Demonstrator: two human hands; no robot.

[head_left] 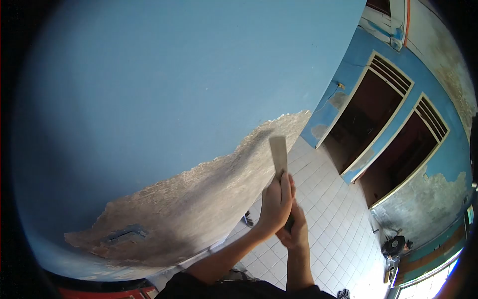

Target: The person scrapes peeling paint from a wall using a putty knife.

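Head view: a blue wall (164, 89) fills the left and centre, its lower part bare plaster (199, 199); tiled floor (323, 199) and two doorways (366, 107) lie right. At centre, the left hand (297, 224) and right hand (275, 204) close around a flat scraper (279, 154), blade pointing up.

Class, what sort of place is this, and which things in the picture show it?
Probably a room in a house under repair: the blue wall has a broad bare patch low down, the floor is tiled, and two framed doorways with slatted vents above open onto darkness.
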